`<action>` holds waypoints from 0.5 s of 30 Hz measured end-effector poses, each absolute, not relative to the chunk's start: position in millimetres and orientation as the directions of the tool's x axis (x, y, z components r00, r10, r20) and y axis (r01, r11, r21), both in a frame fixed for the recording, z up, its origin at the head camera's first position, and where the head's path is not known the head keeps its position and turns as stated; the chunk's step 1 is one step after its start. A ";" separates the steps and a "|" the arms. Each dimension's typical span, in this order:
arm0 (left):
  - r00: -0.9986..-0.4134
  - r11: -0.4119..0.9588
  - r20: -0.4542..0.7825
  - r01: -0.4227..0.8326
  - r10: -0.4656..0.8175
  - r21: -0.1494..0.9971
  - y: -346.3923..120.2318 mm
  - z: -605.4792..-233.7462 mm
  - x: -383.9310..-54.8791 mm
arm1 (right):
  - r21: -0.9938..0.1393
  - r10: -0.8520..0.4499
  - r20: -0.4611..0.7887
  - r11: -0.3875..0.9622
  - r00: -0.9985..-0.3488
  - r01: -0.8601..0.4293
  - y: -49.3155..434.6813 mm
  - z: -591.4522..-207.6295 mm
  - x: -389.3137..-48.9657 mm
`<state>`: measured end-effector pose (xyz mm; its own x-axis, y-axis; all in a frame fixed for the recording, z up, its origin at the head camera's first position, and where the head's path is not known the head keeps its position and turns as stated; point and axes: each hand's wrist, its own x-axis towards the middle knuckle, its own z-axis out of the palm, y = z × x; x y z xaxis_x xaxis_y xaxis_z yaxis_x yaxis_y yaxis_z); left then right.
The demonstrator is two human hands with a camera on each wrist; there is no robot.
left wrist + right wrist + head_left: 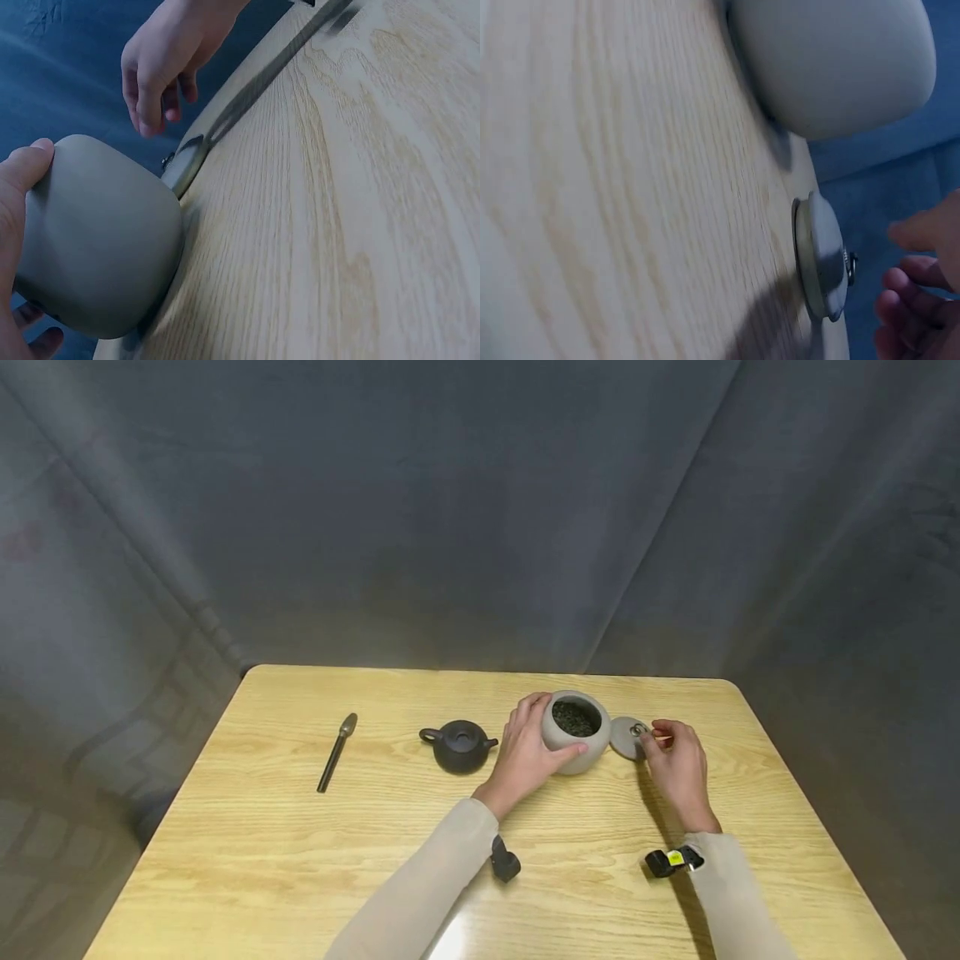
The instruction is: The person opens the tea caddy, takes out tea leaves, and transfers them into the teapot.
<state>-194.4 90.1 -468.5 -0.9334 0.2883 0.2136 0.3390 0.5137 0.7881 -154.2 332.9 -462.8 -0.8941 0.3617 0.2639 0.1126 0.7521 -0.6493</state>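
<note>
My left hand [525,747] grips a round grey tea jar [588,758] from its left side, thumb across the near wall and fingers behind it. Dark loose tea leaves [573,720] show inside the jar's uncovered mouth. A flat grey lid [624,739] with a small metal ring on top lies on the table just right of the jar. Above the lid hovers my right hand [678,764], its fingers loosely bent. In the right wrist view a gap separates those fingers [904,296] from the ring of the lid [829,259].
On the wooden table [247,860], a dark teapot [461,747] stands left of my left hand, its spout toward the hand. Farther left lies a scoop [336,752] with a dark handle and metal head. A grey curtain [450,527] hangs behind the table's far edge.
</note>
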 end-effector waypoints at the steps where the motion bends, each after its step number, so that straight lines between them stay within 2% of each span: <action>1: -0.933 0.513 0.215 0.339 0.287 0.789 90.2 -468.7 -194.4 | -0.632 0.343 0.263 0.768 -0.902 0.108 334.4 -463.4 -156.3; 6: -0.933 0.493 0.225 0.341 0.280 0.801 91.0 -469.4 -193.1 | -0.579 0.286 0.176 0.804 -0.942 0.136 340.8 -466.0 -165.4; 10: -0.934 0.487 0.225 0.338 0.278 0.805 91.5 -471.1 -192.0 | -0.564 0.273 0.084 0.806 -0.958 0.180 344.3 -468.7 -171.4; 15: -0.939 0.491 0.216 0.327 0.269 0.808 90.9 -472.0 -192.1 | -0.573 0.250 0.029 0.797 -0.968 0.189 348.3 -469.6 -177.9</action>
<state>-192.1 90.9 -472.0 -0.9386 0.2690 0.2161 0.3266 0.4908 0.8077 -177.9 348.3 -469.6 -0.9678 0.2500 0.0290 0.1887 0.7972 -0.5734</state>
